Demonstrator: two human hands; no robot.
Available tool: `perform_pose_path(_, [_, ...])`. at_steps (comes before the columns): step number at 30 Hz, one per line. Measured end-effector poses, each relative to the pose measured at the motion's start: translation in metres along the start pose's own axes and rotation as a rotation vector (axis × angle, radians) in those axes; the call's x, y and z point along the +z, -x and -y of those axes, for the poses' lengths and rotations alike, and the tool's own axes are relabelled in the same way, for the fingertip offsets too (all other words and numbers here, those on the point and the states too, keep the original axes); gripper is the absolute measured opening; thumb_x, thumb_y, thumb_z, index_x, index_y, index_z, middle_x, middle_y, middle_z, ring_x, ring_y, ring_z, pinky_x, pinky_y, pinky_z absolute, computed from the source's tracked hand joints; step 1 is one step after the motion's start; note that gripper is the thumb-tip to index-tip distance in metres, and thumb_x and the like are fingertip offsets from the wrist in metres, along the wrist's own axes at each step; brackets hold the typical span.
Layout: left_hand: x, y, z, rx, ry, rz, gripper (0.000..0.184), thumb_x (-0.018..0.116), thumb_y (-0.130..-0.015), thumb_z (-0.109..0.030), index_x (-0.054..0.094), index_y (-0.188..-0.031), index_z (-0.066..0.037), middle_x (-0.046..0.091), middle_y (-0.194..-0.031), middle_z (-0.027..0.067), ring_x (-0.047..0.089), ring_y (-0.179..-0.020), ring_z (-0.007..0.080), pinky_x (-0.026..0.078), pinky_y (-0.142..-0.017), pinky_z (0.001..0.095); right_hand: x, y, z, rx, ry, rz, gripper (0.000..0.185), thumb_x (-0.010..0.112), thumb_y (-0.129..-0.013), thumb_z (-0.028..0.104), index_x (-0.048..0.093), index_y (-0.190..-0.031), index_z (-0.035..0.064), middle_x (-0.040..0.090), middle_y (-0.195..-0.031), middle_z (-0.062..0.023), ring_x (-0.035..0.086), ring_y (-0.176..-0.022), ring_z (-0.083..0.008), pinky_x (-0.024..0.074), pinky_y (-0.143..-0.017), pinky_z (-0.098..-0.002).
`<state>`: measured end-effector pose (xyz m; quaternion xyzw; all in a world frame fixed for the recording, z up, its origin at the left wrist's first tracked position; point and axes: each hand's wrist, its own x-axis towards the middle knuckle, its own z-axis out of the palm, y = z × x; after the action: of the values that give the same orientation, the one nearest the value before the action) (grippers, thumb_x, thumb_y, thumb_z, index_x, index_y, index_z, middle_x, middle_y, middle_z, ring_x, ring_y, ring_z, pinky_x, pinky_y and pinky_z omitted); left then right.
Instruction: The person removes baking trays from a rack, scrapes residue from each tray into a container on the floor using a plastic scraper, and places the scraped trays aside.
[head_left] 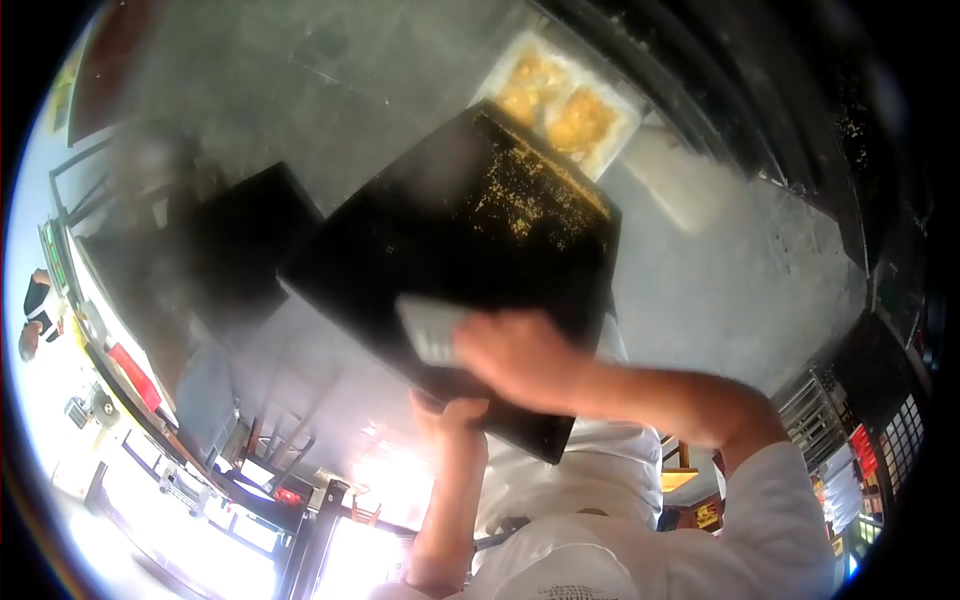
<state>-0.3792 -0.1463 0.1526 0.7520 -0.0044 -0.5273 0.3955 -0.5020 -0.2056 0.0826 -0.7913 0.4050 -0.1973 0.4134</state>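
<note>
A: Where to log the tray [375, 235]?

B: At mid-view, in front of the white shirt [560, 490]. To be noted as black, flat, set slantwise across the view.

A: Supported how?

B: By the near edge, in the left hand [450, 412]. Grasping the tray there, with thumb at the edge and the other fingers mostly hidden.

A: And on the right?

B: With the right hand [520, 355], clenching a pale, flat tool [430, 328] over the near part of the tray. Blurred; cannot tell whether touching the surface or just above it. Cannot tell the exact kind of tool either.

A: Any residue to record?

B: Yes: golden crumbs [525, 195], scattered over the far right part of the tray, thickest along the far edge.

A: Anything beyond that edge?

B: Close by in view, a white container [625, 128] with golden food [583, 120] in two heaps, partly hidden behind the tray. To the right of that, a pale slab [680, 185], too blurred to identify. To the left of the tray, a dark panel [250, 240]. Far off at the left margin, a person [38, 310].
</note>
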Motion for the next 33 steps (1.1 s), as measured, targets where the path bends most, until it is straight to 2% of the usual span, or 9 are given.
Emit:
perform_pose_path(3, [-0.008,0.015,-0.004,-0.014,0.025,0.006,0.07,0.05,-0.056,0.008,0.049,-0.126,-0.002,0.057,-0.101,0.0078,0.059,-0.082,0.0202,0.05,-0.074,0.0281,0.039,-0.028,-0.12,0.379,-0.126,0.009,0.008,0.059,-0.085,0.011,0.062,-0.092,0.0068,0.066,-0.078,-0.0169,0.068,-0.069,-0.0355,0.0546,-0.058,-0.0475])
perform_pose_path(6, [-0.022,0.02,-0.001,0.0,0.086,0.069,0.067,0.051,-0.054,0.009,0.053,-0.121,0.001,0.059,-0.093,0.0077,0.06,-0.079,0.0208,0.051,-0.07,0.0282,0.066,-0.014,-0.235,0.485,0.159,-0.004,0.007,0.056,-0.088,0.011,0.062,-0.087,0.0075,0.067,-0.081,-0.0189,0.066,-0.075,-0.0434,0.053,-0.067,-0.0522])
perform_pose_path(10, [-0.032,0.011,0.009,-0.031,0.054,0.0,0.072,0.056,-0.052,0.005,0.05,-0.124,0.001,0.061,-0.103,0.0134,0.063,-0.083,0.025,0.052,-0.067,0.029,0.019,-0.024,-0.146,0.331,0.146,0.031,0.006,0.057,-0.086,0.007,0.058,-0.091,0.0048,0.065,-0.077,-0.0168,0.067,-0.068,-0.0388,0.0537,-0.062,-0.0507])
perform_pose_path(13, [-0.021,-0.001,0.008,-0.016,0.094,0.1,0.068,0.058,-0.057,0.007,0.049,-0.124,0.001,0.06,-0.105,0.0119,0.062,-0.086,0.0219,0.051,-0.072,0.0286,-0.009,-0.032,-0.034,0.173,0.06,0.105,0.007,0.059,-0.085,0.011,0.057,-0.089,0.0044,0.063,-0.077,-0.0143,0.068,-0.063,-0.0326,0.054,-0.051,-0.0446])
perform_pose_path(16, [-0.006,-0.002,0.017,0.023,0.171,-0.065,0.058,0.065,-0.065,0.005,0.048,-0.12,0.001,0.058,-0.104,0.0088,0.061,-0.09,0.0186,0.051,-0.076,0.0294,-0.01,-0.043,0.04,-0.068,0.011,0.007,0.012,0.06,-0.084,0.017,0.057,-0.086,0.0059,0.062,-0.073,-0.0098,0.068,-0.06,-0.0243,0.0548,-0.049,-0.0373])
perform_pose_path(23, [-0.005,0.011,0.004,-0.036,0.073,0.068,0.066,0.054,-0.057,0.011,0.049,-0.121,-0.003,0.056,-0.106,0.0094,0.057,-0.097,0.024,0.049,-0.079,0.0305,0.04,-0.108,-0.058,0.1,0.321,-0.02,0.008,0.062,-0.08,0.011,0.061,-0.083,0.0041,0.067,-0.072,-0.011,0.07,-0.059,-0.0252,0.0567,-0.05,-0.0345])
perform_pose_path(27, [-0.012,0.001,0.013,-0.031,0.155,0.068,0.071,0.056,-0.06,0.012,0.046,-0.129,-0.002,0.056,-0.114,0.0124,0.058,-0.104,0.025,0.051,-0.082,0.0325,0.003,-0.086,0.017,0.044,0.177,0.058,0.008,0.064,-0.078,0.011,0.06,-0.083,0.0046,0.066,-0.069,-0.0089,0.071,-0.059,-0.0215,0.0569,-0.05,-0.0323])
perform_pose_path(29, [0.0,0.004,0.005,-0.039,0.177,0.054,0.057,0.058,-0.064,0.011,0.046,-0.119,-0.001,0.058,-0.096,0.0078,0.06,-0.08,0.0173,0.049,-0.068,0.0274,-0.001,-0.08,0.037,-0.099,0.178,0.039,0.01,0.065,-0.079,0.013,0.058,-0.083,0.0056,0.065,-0.069,-0.0073,0.071,-0.06,-0.0198,0.0561,-0.05,-0.0315])
perform_pose_path(33, [-0.014,0.003,0.012,-0.055,0.115,0.087,0.055,0.057,-0.066,0.008,0.045,-0.119,0.0,0.059,-0.096,0.0086,0.061,-0.076,0.0168,0.049,-0.066,0.0279,-0.018,-0.091,0.041,-0.025,-0.197,0.096,0.012,0.064,-0.081,0.013,0.058,-0.086,0.0043,0.067,-0.069,-0.011,0.071,-0.061,-0.027,0.0555,-0.051,-0.0372])
